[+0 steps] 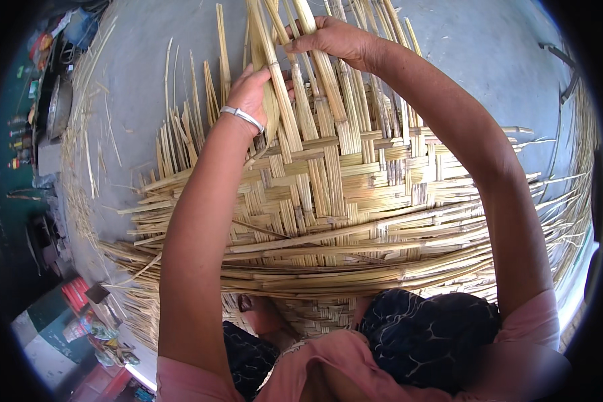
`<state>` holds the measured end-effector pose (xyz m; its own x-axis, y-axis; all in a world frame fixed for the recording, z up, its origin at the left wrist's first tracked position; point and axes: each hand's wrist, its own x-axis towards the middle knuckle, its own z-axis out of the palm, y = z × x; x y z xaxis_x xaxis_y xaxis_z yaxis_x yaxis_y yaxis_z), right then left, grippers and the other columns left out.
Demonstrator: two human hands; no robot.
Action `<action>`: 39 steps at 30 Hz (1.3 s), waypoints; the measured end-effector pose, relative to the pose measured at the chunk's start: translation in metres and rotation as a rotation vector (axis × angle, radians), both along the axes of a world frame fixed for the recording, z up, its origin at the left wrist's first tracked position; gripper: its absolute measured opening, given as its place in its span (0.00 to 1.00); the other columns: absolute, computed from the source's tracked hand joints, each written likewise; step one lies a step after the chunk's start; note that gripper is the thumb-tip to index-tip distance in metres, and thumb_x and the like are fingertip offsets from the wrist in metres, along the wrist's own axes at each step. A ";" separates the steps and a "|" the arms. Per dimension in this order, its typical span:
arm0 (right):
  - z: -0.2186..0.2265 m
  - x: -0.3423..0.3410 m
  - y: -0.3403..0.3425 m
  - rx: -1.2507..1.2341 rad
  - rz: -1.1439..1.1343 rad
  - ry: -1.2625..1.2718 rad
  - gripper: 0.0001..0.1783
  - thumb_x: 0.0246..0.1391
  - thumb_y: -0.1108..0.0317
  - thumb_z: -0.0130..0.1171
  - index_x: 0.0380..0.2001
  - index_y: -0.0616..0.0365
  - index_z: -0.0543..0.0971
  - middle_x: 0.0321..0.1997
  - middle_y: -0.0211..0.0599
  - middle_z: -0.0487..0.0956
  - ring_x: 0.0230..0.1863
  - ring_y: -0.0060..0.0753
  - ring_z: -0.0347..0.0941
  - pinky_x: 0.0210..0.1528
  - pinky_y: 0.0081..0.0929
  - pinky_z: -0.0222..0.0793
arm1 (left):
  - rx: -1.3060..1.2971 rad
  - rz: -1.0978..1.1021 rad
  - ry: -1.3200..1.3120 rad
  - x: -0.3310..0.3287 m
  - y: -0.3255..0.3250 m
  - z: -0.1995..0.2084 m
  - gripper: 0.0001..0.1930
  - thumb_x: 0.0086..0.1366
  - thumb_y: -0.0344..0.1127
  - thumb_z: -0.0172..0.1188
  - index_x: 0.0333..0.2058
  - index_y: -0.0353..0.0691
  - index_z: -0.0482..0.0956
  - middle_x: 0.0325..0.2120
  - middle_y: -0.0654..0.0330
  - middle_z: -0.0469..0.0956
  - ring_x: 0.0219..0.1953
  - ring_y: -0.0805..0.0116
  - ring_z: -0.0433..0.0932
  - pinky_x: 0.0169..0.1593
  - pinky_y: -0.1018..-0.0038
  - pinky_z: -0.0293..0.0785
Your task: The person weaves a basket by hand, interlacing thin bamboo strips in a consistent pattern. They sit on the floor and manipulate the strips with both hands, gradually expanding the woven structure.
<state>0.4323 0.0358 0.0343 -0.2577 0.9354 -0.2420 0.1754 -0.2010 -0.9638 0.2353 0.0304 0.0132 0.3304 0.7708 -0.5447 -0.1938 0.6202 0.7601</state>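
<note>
A mat of flattened, straw-coloured reed strips point(331, 179) lies in front of me, woven in a blocky over-under pattern. At its far edge, unwoven strip ends fan out away from me. My left hand point(250, 95), with a silver bangle at the wrist, is closed around a broad upright strip point(279, 97) and a pale leafy sheath beside it. To the right and slightly farther away, my right hand point(331, 39) pinches another strip point(327, 84) between thumb and fingers. Some fingertips of both hands are hidden behind the strips.
Loose long strips point(342, 273) lie crosswise over the mat's near part, close to my feet. Grey floor point(137, 67) surrounds the mat, with scattered reed bits at left. Household items and a metal pan point(60, 107) stand along the left side. A dark metal bar point(557, 55) is at far right.
</note>
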 end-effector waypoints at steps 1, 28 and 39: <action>0.002 -0.001 0.000 0.023 0.009 -0.004 0.27 0.45 0.56 0.65 0.47 0.61 0.76 0.45 0.41 0.78 0.53 0.33 0.70 0.62 0.32 0.57 | 0.005 0.000 -0.009 -0.002 0.001 0.000 0.14 0.67 0.34 0.48 0.49 0.37 0.66 0.33 0.55 0.75 0.32 0.63 0.77 0.37 0.66 0.77; -0.033 0.078 -0.152 -0.214 -0.832 0.669 0.14 0.58 0.78 0.46 0.47 0.60 0.71 0.41 0.38 0.74 0.39 0.30 0.74 0.47 0.27 0.75 | 0.574 -0.982 1.087 -0.061 -0.012 0.029 0.13 0.58 0.40 0.63 0.34 0.38 0.73 0.30 0.58 0.77 0.33 0.65 0.77 0.38 0.71 0.72; 0.002 0.104 -0.163 -0.310 -0.508 0.063 0.13 0.60 0.71 0.48 0.47 0.59 0.73 0.34 0.38 0.80 0.31 0.23 0.79 0.39 0.24 0.79 | 0.725 -0.873 1.177 -0.059 -0.008 0.009 0.14 0.58 0.42 0.63 0.28 0.37 0.72 0.27 0.57 0.74 0.32 0.64 0.71 0.40 0.69 0.69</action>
<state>0.5361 -0.1274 0.0360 0.1811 0.8334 -0.5221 -0.0720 -0.5182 -0.8522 0.1767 0.0220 0.0224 0.4664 0.7757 -0.4251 0.8676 -0.3076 0.3907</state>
